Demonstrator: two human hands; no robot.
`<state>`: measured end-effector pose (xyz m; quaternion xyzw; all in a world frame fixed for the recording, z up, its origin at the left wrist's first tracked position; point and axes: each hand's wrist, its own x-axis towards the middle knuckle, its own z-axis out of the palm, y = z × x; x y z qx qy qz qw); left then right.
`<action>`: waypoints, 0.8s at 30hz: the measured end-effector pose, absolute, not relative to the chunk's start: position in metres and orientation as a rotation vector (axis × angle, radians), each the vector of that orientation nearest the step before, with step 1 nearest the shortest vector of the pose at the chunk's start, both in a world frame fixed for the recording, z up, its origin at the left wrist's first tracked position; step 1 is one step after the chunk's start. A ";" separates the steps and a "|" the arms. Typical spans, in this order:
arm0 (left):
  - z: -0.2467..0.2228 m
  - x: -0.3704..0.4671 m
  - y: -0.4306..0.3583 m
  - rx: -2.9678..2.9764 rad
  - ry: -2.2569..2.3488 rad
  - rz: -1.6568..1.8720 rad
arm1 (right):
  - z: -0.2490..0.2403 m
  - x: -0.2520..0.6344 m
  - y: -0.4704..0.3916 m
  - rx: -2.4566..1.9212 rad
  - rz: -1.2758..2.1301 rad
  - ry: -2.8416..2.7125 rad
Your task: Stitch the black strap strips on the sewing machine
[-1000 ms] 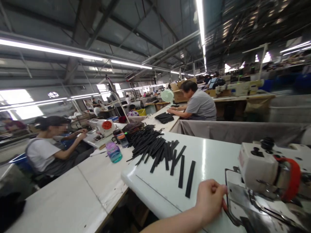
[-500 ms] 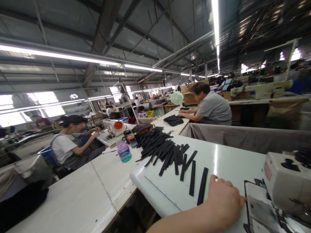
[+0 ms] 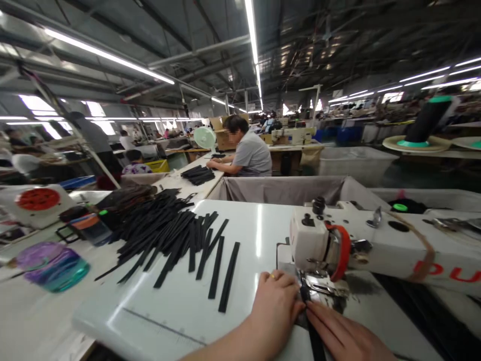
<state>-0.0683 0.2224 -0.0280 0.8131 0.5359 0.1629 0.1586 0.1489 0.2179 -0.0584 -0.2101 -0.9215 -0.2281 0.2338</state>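
Note:
A black fabric strip (image 3: 314, 342) runs under the presser area of a white sewing machine (image 3: 306, 245), its near end coming toward me. My left hand (image 3: 274, 308) is at the left of the needle area, fingers curled and thumb pressing at the strip's edge. On the other side, my right hand (image 3: 347, 333) has its fingers held together along the strip, fingertips close to my left thumb. The right thumb is hidden. Several more black strips (image 3: 169, 235) lie in a loose heap on the white table, with a few set apart near my left hand.
A purple and teal bottle (image 3: 52, 265) and an orange-rimmed cup (image 3: 90, 228) stand at the left. Across the table a co-worker (image 3: 250, 153) in a grey shirt handles dark strips beside a green fan (image 3: 205, 137). Thread cones (image 3: 428, 120) stand at the right.
The view has turned right, bringing the sewing machine to the fore. My left hand has gone to its needle area, and my right hand has come into view at the strip there.

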 end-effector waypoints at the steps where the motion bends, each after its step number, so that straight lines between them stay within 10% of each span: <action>1: -0.028 -0.066 0.222 2.330 1.513 0.444 | -0.058 0.148 0.216 -0.605 -0.625 -2.541; 24: -0.061 -0.055 0.234 2.385 1.509 0.576 | -0.072 0.132 0.219 -0.749 -0.538 -2.536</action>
